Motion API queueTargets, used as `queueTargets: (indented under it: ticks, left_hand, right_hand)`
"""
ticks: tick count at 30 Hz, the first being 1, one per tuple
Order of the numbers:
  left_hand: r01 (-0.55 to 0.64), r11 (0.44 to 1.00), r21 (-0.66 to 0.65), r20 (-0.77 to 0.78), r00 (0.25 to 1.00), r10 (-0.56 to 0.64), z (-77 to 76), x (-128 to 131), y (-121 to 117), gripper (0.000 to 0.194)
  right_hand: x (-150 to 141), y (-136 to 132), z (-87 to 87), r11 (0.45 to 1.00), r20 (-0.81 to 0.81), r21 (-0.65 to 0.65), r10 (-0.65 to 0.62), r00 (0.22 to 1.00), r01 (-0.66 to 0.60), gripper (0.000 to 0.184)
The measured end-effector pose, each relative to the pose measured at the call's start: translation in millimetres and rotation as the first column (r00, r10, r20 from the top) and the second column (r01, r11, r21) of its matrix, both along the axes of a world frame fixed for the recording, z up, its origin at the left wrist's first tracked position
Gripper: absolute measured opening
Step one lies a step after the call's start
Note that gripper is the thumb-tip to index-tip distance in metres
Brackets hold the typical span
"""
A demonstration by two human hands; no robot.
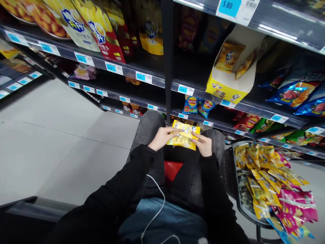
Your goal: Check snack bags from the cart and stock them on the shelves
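A yellow snack packet (184,138) lies flat between my hands, just above my knees. My left hand (165,137) grips its left side, fingers across the top face. On the other side my right hand (203,144) pinches the right edge, with fingertips on the front. The packet's printed back faces up, with a clear or shiny patch on its lower half. Ahead on the shelf, an open yellow and white display box (225,84) contains a few small yellow packets (230,56).
To my right stands a dark basket (238,193) heaped with yellow and pink snack bags (269,179). Shelves with price tags (186,89) run across in front. Blue chip bags (298,89) sit at the right, large pouches (101,30) at the upper left. A white cable (162,200) hangs over my lap.
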State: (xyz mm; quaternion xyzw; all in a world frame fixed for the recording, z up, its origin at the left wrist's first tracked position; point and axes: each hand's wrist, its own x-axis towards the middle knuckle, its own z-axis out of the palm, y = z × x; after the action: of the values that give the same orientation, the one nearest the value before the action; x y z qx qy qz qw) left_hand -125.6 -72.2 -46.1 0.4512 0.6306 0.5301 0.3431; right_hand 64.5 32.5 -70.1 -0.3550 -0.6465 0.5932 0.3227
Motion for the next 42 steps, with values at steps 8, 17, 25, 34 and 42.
queueTargets:
  ticks: [8, 17, 25, 34, 42]
  left_hand:
    - [-0.039, 0.999, 0.009, -0.089, 0.995, 0.040, -4.7, 1, 2, 0.029]
    - [-0.150, 0.989, 0.018, 0.017, 0.989, 0.150, -16.7, 3, 12, 0.020]
    - [-0.186, 0.981, -0.056, 0.204, 0.960, 0.194, -22.6, 2, 14, 0.022]
    - [-0.160, 0.974, -0.161, 0.458, 0.862, 0.218, -13.5, -1, 10, 0.056]
    - [0.065, 0.986, -0.152, 0.492, 0.871, 0.018, -12.9, -4, 6, 0.046]
  right_hand:
    - [-5, -1, -6.3, 0.954, 0.094, 0.296, -0.072, 0.993, 0.041, 0.017]
    - [-10, -1, -10.1, 0.977, 0.249, 0.213, -0.052, 0.967, -0.002, 0.023]
    - [-10, 0, -3.0, 0.959, 0.324, 0.273, -0.016, 0.946, -0.078, 0.024]
    - [-4, 4, -8.5, 0.983, 0.131, 0.102, 0.141, 0.981, -0.154, 0.022]
    - [-3, 2, -1.7, 0.987, -0.057, -0.091, 0.125, 0.991, -0.130, 0.032]
